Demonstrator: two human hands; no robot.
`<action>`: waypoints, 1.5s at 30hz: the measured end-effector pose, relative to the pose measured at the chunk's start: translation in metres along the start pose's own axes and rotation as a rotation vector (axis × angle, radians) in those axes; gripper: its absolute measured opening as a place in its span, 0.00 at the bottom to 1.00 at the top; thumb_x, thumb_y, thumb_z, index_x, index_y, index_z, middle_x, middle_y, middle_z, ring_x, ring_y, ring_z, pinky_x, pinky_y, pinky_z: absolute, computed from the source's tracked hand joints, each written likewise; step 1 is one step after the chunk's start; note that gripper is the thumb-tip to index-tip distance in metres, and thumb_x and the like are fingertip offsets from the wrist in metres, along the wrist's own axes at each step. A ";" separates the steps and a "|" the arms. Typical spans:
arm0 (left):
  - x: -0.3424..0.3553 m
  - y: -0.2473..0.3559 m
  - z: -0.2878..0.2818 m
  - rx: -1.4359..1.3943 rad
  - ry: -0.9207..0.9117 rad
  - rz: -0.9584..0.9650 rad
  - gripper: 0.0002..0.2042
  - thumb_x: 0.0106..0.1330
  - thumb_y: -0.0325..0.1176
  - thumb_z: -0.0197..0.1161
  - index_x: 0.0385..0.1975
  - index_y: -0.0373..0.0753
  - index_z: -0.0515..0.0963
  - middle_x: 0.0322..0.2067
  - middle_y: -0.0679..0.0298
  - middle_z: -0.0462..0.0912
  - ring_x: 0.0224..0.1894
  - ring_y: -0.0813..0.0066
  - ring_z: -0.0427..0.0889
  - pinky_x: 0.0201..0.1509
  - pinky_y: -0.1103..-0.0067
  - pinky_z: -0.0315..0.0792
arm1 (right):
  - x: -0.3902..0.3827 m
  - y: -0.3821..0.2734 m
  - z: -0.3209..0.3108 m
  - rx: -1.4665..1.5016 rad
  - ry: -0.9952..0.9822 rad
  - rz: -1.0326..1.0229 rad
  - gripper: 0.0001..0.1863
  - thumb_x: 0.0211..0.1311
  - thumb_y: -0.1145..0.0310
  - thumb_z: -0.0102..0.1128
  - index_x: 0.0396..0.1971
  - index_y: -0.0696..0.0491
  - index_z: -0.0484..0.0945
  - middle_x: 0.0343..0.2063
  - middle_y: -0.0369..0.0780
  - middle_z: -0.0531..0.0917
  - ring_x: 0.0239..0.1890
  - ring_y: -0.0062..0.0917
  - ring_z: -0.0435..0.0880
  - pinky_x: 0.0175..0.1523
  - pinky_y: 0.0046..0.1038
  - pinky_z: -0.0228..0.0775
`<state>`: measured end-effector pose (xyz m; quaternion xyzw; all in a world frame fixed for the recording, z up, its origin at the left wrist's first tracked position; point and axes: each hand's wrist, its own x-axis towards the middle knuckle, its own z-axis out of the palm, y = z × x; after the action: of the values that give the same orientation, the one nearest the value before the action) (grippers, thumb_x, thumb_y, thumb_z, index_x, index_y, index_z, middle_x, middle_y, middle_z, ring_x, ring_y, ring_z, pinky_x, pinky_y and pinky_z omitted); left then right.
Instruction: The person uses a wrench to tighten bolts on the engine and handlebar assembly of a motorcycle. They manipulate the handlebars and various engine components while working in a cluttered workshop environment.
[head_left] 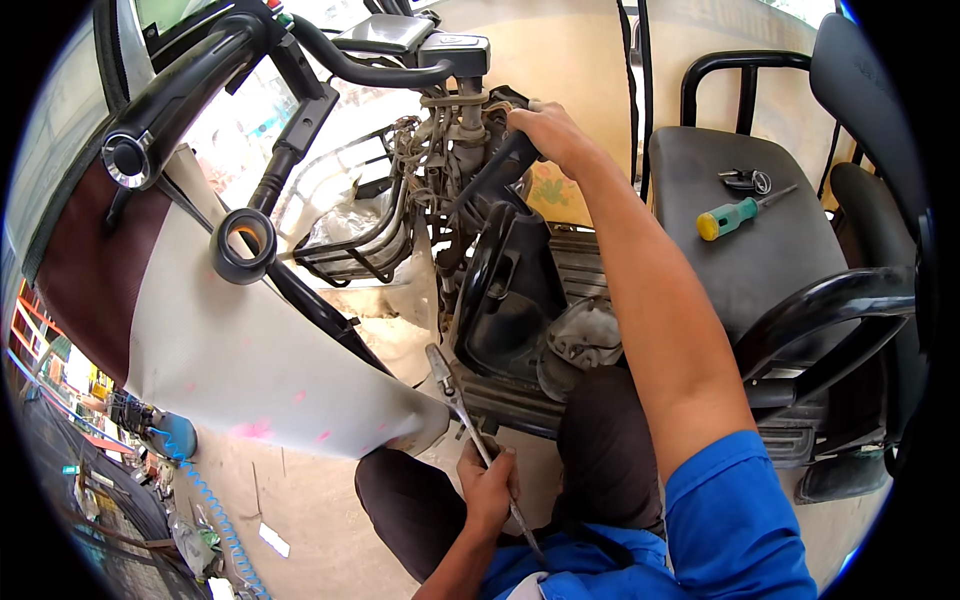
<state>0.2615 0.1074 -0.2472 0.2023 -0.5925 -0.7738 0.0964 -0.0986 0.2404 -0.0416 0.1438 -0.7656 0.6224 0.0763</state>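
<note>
My left hand point(487, 488) is closed around the shaft of a long metal socket wrench point(462, 408), held slanting in front of my lap with its thick head up and away from me. My right arm reaches forward, and my right hand point(550, 132) grips the upper part of a black plastic cover point(505, 168) beside the steering column point(468, 140). Its fingertips are partly hidden. Bundled wires and cables point(425, 170) hang exposed around the column. Below, a black front panel point(515, 300) stands tilted over the footwell.
A green-and-yellow screwdriver point(730, 218) and keys point(742, 181) lie on the black seat point(750, 270) at right. Handlebars point(375, 70) and a wire basket point(365, 240) are ahead. A pale cover point(270, 360) hangs at left. A blue coiled hose point(215, 510) runs along the floor.
</note>
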 end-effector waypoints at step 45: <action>0.216 0.150 0.166 0.539 0.003 1.395 0.11 0.66 0.31 0.56 0.35 0.29 0.83 0.55 0.45 0.74 0.59 0.44 0.70 0.65 0.58 0.63 | 0.000 0.011 0.009 -0.008 -0.043 -0.118 0.14 0.66 0.66 0.48 0.35 0.61 0.78 0.35 0.43 0.77 0.36 0.30 0.79 0.41 0.31 0.74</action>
<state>-0.0171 0.1272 -0.1113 -0.2026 -0.7524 -0.3606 0.5127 -0.1011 0.2341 -0.0541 0.2020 -0.7596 0.6106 0.0970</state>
